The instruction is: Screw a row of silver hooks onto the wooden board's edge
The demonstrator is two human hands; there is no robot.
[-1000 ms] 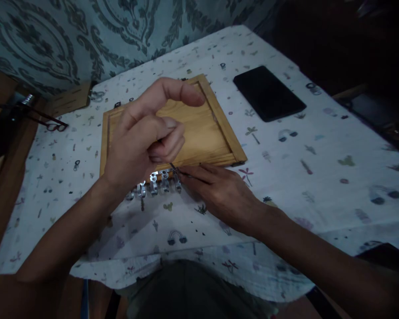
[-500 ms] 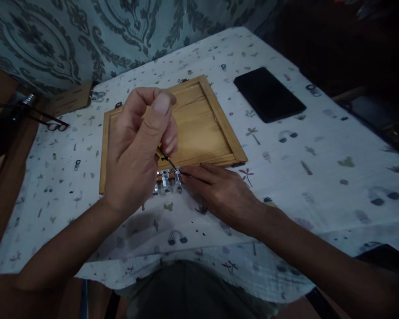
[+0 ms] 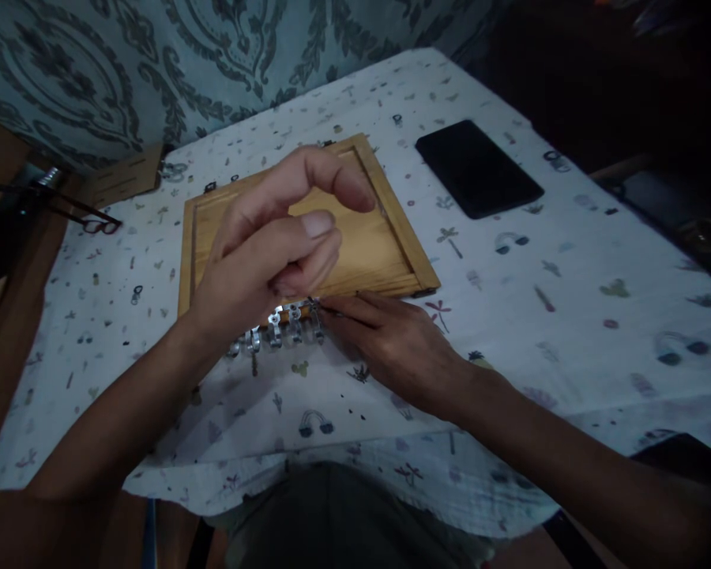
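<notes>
A wooden framed panel [image 3: 385, 229] lies on the patterned tablecloth, and a row of shiny metal hooks [image 3: 275, 325] runs along its near edge. My left hand [image 3: 278, 237] is raised over the panel with its index finger arched out and the thumb and other fingers curled in. Behind that hand, the yellow-handled screwdriver is almost wholly hidden. My right hand [image 3: 391, 336] rests low at the panel's near edge, fingers together, its fingertips pressed on the right end of the hook rail.
A black tablet or large phone [image 3: 479, 168] lies to the right of the panel. Glasses [image 3: 100, 225] and a piece of brown cardboard [image 3: 124, 182] are at the left edge of the tablecloth [image 3: 509, 316]. A patterned curtain or wall covering [image 3: 213, 63] rises behind.
My left hand has turned and shifted right, with the index finger lifting away from the thumb. The screwdriver's handle has gone out of sight, and more hooks show. The right hand stays put.
</notes>
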